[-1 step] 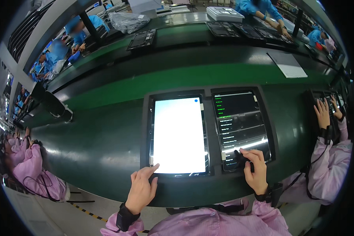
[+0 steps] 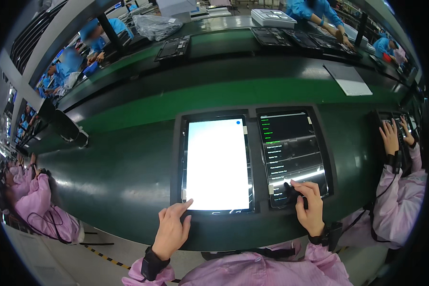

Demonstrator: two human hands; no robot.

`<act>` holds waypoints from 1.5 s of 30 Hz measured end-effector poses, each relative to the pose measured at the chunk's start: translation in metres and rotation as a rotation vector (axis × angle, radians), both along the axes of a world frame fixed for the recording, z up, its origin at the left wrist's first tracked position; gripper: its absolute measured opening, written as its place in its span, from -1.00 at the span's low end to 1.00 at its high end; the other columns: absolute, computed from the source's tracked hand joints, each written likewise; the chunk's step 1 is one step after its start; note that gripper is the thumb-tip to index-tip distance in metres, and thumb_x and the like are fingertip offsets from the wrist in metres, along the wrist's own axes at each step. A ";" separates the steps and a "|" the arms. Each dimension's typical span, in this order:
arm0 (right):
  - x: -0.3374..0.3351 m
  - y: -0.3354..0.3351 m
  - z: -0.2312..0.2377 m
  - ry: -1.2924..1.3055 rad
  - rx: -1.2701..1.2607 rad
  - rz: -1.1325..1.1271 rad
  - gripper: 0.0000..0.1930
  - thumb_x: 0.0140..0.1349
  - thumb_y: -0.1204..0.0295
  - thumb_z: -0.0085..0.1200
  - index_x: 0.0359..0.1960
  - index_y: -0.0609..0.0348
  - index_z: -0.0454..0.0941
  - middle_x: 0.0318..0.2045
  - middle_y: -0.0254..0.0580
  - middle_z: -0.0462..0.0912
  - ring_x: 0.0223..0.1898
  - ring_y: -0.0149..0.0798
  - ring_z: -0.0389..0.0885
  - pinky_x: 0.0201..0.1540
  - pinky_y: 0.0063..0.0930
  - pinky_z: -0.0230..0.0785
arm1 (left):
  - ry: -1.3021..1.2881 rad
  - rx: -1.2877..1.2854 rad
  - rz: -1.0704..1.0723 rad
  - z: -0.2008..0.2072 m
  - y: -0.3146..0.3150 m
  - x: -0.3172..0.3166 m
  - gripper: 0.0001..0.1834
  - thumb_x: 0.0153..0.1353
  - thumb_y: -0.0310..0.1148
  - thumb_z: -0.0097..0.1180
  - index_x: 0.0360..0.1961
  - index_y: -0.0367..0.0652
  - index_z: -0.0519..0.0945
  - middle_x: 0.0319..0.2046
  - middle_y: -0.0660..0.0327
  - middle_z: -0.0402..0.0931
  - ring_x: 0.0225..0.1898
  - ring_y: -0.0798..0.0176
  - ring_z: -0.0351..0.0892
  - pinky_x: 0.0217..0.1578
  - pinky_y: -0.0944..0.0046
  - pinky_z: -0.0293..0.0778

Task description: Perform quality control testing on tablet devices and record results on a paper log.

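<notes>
Two tablets lie side by side in a black tray (image 2: 175, 143) on the green bench. The left tablet (image 2: 218, 162) glows almost fully white, with a blue dot near its top right corner. My left hand (image 2: 171, 229) rests its outstretched index finger at that screen's lower left corner, thumb apart, holding nothing. Green and white lines of a list fill the dark screen of the right tablet (image 2: 295, 152). Over its lower part reaches my right hand (image 2: 311, 209), index finger extended and thumb spread, with nothing held. Whether that fingertip touches the glass I cannot tell.
A grey-white flat sheet (image 2: 349, 80) lies at the far right. Opened device bodies (image 2: 173, 48) and a clear plastic bag (image 2: 156, 27) sit on the raised far bench. A black cylinder (image 2: 70, 128) stands left. Co-workers sit on both sides and across.
</notes>
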State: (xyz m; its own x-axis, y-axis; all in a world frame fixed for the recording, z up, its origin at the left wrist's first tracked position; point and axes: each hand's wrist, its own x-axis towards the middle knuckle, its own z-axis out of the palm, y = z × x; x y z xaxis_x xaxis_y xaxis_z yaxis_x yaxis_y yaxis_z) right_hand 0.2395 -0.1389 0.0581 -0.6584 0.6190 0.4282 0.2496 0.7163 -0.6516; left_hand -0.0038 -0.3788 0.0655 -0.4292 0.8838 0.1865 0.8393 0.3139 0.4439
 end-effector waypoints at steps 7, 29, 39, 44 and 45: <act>0.005 0.002 0.005 0.076 -0.068 -0.002 -0.59 -0.05 0.75 -0.10 -0.07 0.30 0.38 -0.01 -0.09 0.52 -0.06 -0.10 0.43 -0.01 -0.35 0.33 | -0.053 0.114 0.020 0.004 0.009 -0.003 -0.54 0.09 -0.56 0.05 0.07 -0.24 0.39 -0.04 0.09 0.40 -0.03 0.06 0.32 0.05 0.18 0.13; 0.023 0.027 0.004 0.147 -0.051 -0.250 -0.65 -0.08 0.73 -0.07 -0.17 0.33 0.43 -0.07 -0.03 0.57 -0.06 -0.05 0.45 0.01 -0.31 0.32 | 0.142 0.051 -0.366 0.013 0.205 -0.065 -0.50 -0.06 -0.69 -0.13 0.01 -0.39 0.32 -0.04 0.02 0.37 -0.03 0.02 0.35 0.03 0.06 0.16; 0.024 0.018 0.001 0.131 -0.047 -0.257 -0.63 -0.06 0.73 -0.08 -0.13 0.32 0.44 -0.05 -0.08 0.54 -0.05 -0.06 0.43 0.00 -0.32 0.33 | 0.143 -0.009 -0.286 0.014 0.111 -0.039 -0.50 -0.02 -0.67 -0.13 0.04 -0.35 0.29 -0.05 0.01 0.40 -0.05 0.04 0.37 0.01 0.08 0.17; 0.023 0.019 0.004 0.084 0.041 -0.210 -0.61 -0.05 0.75 -0.10 -0.09 0.33 0.41 -0.05 -0.08 0.53 -0.06 -0.07 0.43 0.01 -0.33 0.32 | 0.059 -0.049 -0.237 0.015 0.074 -0.030 -0.60 0.03 -0.64 -0.13 -0.03 -0.37 0.27 0.02 0.03 0.39 -0.03 0.04 0.31 0.02 0.10 0.15; 0.023 0.018 0.003 0.081 0.042 -0.201 -0.61 -0.05 0.75 -0.10 -0.09 0.33 0.41 -0.05 -0.08 0.53 -0.06 -0.07 0.43 0.01 -0.33 0.32 | 0.056 -0.048 -0.228 0.015 0.068 -0.028 -0.60 0.03 -0.64 -0.13 -0.03 -0.37 0.27 0.02 0.03 0.39 -0.03 0.04 0.31 0.02 0.10 0.15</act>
State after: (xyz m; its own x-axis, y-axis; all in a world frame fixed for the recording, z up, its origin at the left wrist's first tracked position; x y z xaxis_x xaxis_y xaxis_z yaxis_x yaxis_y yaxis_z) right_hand 0.2629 -0.1210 0.0608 -0.4859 0.7148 0.5029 0.3379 0.6843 -0.6462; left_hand -0.0315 -0.3109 0.0802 -0.2073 0.9652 0.1597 0.9138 0.1327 0.3839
